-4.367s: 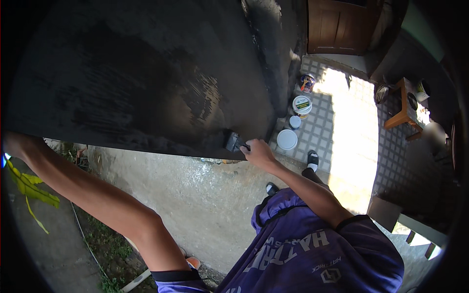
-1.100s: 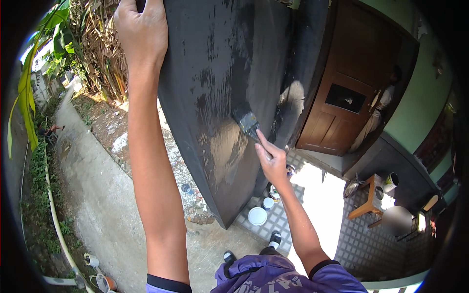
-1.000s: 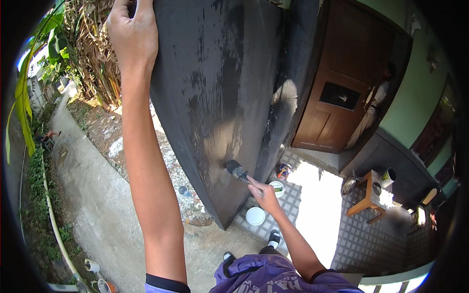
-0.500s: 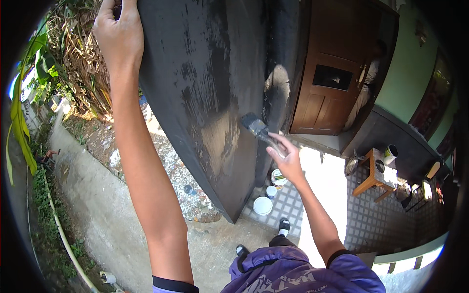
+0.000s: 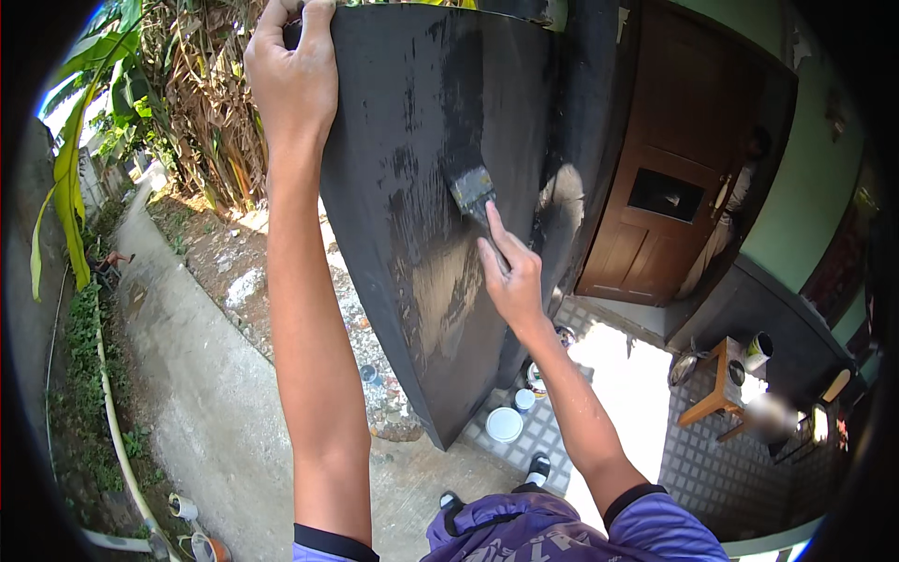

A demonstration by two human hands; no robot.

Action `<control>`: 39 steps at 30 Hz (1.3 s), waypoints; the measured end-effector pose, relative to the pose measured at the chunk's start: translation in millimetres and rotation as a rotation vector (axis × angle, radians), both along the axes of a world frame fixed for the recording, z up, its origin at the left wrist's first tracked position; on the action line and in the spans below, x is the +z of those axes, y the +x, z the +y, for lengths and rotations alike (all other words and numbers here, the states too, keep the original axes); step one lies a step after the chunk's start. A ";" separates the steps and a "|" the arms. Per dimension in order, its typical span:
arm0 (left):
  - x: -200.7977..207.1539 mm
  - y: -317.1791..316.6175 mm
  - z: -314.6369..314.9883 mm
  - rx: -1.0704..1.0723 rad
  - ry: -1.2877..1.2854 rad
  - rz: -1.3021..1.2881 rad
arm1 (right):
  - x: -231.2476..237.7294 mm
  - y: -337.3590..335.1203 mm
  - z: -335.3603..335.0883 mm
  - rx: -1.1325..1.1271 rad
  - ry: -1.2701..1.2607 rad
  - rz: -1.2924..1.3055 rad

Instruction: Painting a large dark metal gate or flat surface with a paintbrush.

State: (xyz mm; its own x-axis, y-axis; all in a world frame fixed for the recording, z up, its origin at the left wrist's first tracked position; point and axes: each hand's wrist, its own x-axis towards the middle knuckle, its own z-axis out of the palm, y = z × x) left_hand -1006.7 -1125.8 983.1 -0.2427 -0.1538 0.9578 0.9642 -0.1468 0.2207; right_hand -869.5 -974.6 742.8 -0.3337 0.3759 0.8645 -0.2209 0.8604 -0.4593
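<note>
My right hand (image 5: 514, 281) is closed round the handle of a broad flat paintbrush (image 5: 475, 187). The brush's dark bristles touch a tall wall panel (image 5: 375, 225) coated in dark grey-black paint. Just above the bristles runs a darker, wet-looking streak. Below the brush lies a patchy beige area (image 5: 440, 286) where the paint is thin or absent. Up at the panel's top left corner, my left hand (image 5: 298, 80) grips the edge; the tips of its fingers are hidden behind it or cut off by the frame.
White-lidded tubs (image 5: 504, 424) stand on the checkered tiles (image 5: 552, 454) by my feet. At right are a brown door (image 5: 646, 159) with a person (image 5: 726, 215) beside it, and a wooden stool (image 5: 716, 384) bearing cans. A concrete path (image 5: 197, 347) and plants run along the left.
The brush has gone from beside the beige patch up and left onto the panel, its bristles now against the surface. My view has shifted, bringing the panel's top edge in. My left hand keeps its hold.
</note>
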 end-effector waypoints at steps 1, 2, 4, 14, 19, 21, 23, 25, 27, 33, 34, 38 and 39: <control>-0.4 -0.9 1.6 -0.025 0.012 0.006 | -40.8 10.4 -3.5 -0.004 -0.025 -0.075; -1.2 -1.2 1.3 -0.014 0.011 0.012 | -79.7 24.8 -8.4 0.004 -0.043 -0.151; -4.6 -3.1 -1.5 0.002 0.020 0.018 | -149.7 63.6 -17.5 0.034 -0.161 -0.461; -0.8 2.7 5.1 0.059 0.049 0.052 | -341.4 188.4 15.9 0.027 -0.685 -0.912; -1.0 -0.3 2.9 -0.025 0.011 -0.007 | -100.1 89.2 28.7 0.083 -0.504 -0.315; 3.1 -0.3 2.9 -0.030 0.012 0.018 | -0.1 56.9 33.6 0.086 -0.262 -0.040; 1.4 -2.4 -1.7 -0.031 0.004 0.037 | 87.3 39.2 15.0 0.081 -0.094 0.130; -0.5 -5.9 -1.6 -0.032 -0.003 0.002 | 136.8 20.3 6.1 0.084 0.131 0.252; -0.2 -3.7 -2.9 -0.030 -0.005 0.005 | 140.4 6.2 -4.6 0.031 0.209 0.228; 5.3 -4.0 2.1 0.050 -0.013 0.058 | -43.5 13.0 -46.2 0.030 0.060 0.054; 3.2 -3.7 0.6 0.053 -0.015 0.056 | -79.3 27.4 -54.1 0.030 0.028 -0.080; 4.7 2.7 1.4 0.015 -0.011 -0.006 | -178.1 78.6 -69.2 0.072 -0.092 -0.355; 5.7 2.1 0.9 0.033 -0.009 -0.010 | -196.4 87.5 -68.1 0.078 -0.129 -0.427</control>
State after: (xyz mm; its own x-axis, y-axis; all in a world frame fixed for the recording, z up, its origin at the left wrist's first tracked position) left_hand -1004.6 -1124.9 988.9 -0.2472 -0.1535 0.9567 0.9662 -0.1133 0.2315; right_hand -782.1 -1042.7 546.4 -0.6819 0.4311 0.5909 -0.0503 0.7783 -0.6259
